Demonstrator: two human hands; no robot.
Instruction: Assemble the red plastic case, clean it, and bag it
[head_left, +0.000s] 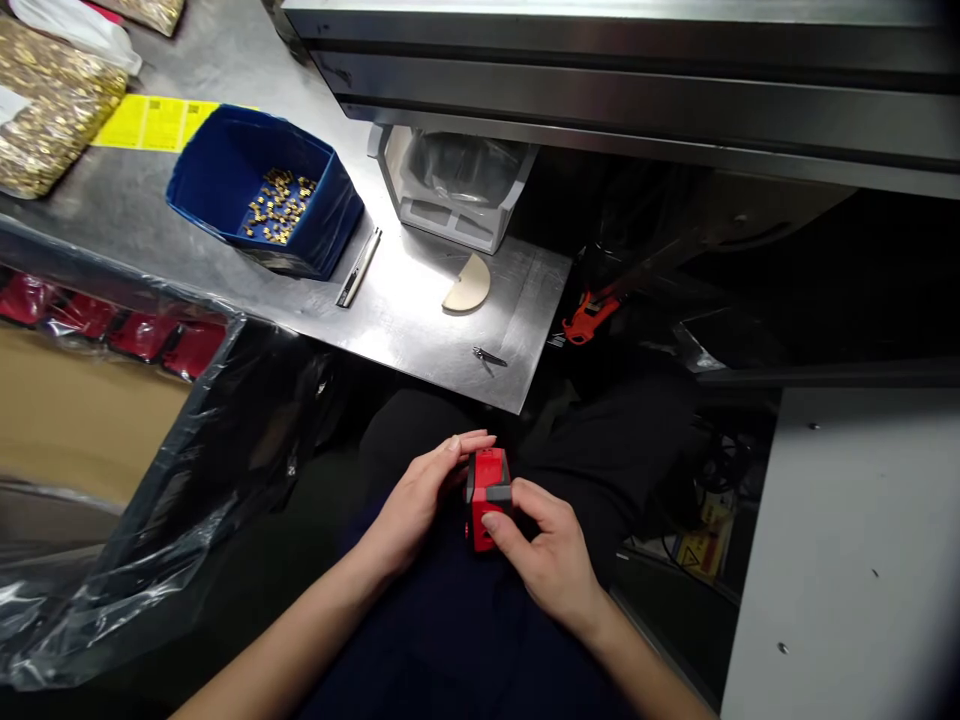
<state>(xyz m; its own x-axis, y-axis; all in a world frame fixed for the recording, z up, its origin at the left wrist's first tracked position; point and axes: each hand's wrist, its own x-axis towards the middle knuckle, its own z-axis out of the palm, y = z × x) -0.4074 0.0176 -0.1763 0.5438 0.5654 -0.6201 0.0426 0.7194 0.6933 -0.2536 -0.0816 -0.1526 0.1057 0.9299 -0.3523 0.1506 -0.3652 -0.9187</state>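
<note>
A small red plastic part with a grey band (486, 492) is held over my lap, below the front edge of the metal worktable (405, 310). My left hand (417, 497) cups its left side, fingers curled over the top. My right hand (546, 552) grips it from the right, thumb pressed on its front face. Both hands are closed on the part.
A blue bin (225, 165) with small brass pieces stands on the table beside a yellow label sheet (154, 122) and bags of brass parts (45, 110). A metal blade (358, 268), a half-round disc (468, 285) and tweezers (489, 356) lie nearby. A black plastic bag (187, 460) hangs at left.
</note>
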